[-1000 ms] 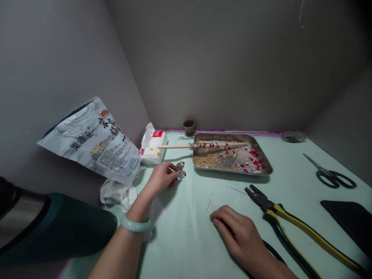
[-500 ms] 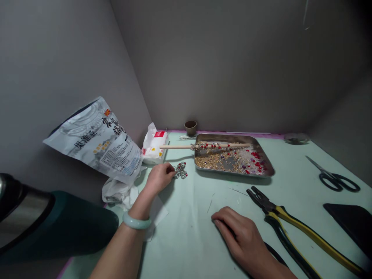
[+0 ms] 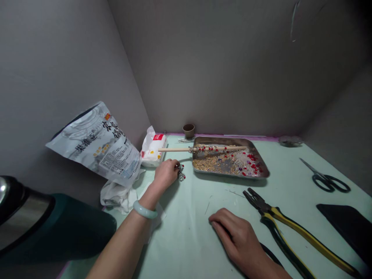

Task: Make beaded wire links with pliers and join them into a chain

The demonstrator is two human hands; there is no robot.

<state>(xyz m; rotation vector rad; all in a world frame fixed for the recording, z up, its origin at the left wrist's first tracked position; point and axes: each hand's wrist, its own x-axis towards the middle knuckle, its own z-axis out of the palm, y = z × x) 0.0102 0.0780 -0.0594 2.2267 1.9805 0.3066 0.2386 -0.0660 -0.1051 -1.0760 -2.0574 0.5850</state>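
Observation:
My left hand [image 3: 167,173], with a pale green bangle on its wrist, reaches to the middle of the table. Its fingers are closed on a small beaded wire ornament [image 3: 181,177] of looped silver with red beads, partly hidden by the fingertips. Nearer to me, my right hand [image 3: 236,236] rests on the tabletop with fingers curled together; whether anything is inside them is hidden. Thin wire pieces [image 3: 208,205] lie just beyond it. To its right are large pliers [image 3: 269,211] with yellow and dark green handles.
Behind stands a metal tray [image 3: 229,176] of gold, clear and red beads, crossed by a bead-wrapped wooden stick [image 3: 174,149]. A small brown cup [image 3: 188,131], tissue pack [image 3: 152,153], silver pouch [image 3: 99,145] and dark green bottle [image 3: 78,228] stand left. Scissors [image 3: 325,180] lie right.
My left hand has moved slightly right and further over the beaded wire ornament, which now shows less and is turned. My right hand keeps its place on the table. The view has shifted a little.

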